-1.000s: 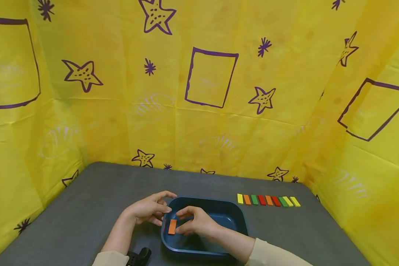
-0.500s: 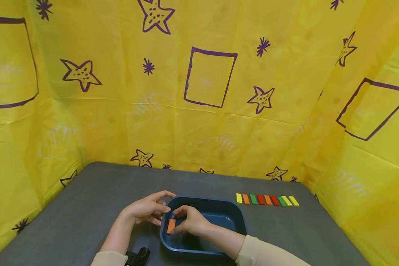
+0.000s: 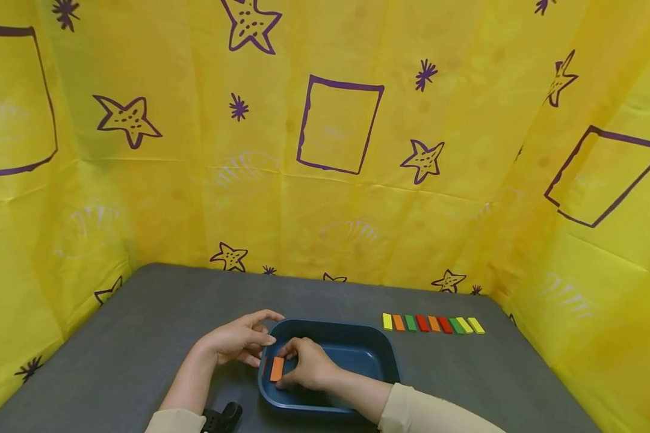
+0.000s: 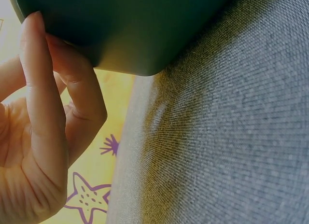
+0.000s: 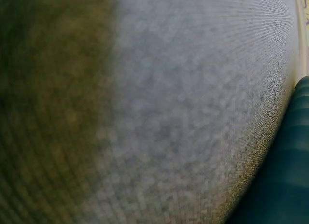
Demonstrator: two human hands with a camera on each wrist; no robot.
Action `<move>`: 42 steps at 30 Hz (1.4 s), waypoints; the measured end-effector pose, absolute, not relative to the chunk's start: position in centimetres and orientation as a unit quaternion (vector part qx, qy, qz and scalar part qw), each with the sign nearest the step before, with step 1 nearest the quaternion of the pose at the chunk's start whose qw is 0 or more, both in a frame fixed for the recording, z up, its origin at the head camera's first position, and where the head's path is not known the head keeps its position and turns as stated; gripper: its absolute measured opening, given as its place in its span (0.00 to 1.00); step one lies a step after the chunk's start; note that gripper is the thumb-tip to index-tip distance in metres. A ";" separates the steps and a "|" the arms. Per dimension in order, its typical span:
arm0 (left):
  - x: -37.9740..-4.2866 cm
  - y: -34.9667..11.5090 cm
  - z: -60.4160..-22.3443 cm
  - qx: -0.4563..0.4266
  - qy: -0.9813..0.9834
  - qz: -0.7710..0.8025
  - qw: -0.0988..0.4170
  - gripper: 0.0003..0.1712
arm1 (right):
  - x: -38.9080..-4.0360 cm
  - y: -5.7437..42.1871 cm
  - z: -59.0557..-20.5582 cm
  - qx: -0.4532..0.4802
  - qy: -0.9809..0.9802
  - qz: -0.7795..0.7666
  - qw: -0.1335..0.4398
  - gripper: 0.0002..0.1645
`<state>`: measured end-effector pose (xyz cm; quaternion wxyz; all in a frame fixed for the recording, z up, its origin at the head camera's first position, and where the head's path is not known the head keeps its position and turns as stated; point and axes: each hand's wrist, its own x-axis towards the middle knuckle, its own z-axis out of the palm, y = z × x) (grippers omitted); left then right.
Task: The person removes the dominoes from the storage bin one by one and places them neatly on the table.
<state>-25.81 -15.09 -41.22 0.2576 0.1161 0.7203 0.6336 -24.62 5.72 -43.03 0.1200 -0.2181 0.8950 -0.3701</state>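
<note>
In the head view, a dark blue rectangular bin [image 3: 352, 409] stands on the grey table. An orange block [image 3: 277, 369] is inside it by the left wall. My right hand [image 3: 311, 364] reaches into the bin, its thumb at the block's near end and fingertips at its far end, pinching it lengthwise. My left hand [image 3: 241, 340] holds the bin's left rim near the far corner. In the left wrist view, bent fingers [image 4: 43, 103] touch the outside of the bin wall [image 4: 120, 31]. The right wrist view shows part of the bin [image 5: 280, 175], but not the right hand.
Beyond the bin's right side lies a row of several coloured blocks [image 3: 422, 323] in yellow, orange, green and red. A yellow curtain [image 3: 336, 228] with purple drawings rises behind and beside the table [image 3: 184, 300].
My right hand has moved slightly left, and its thumb and fingers have come in against the ends of the orange block. The left hand stays at the bin's rim.
</note>
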 end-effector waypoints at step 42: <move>-25.8 -14.8 -41.1 0.105 0.731 0.625 0.255 0.32 | -24.3 9.3 -41.9 -0.140 0.728 -0.638 0.208 0.30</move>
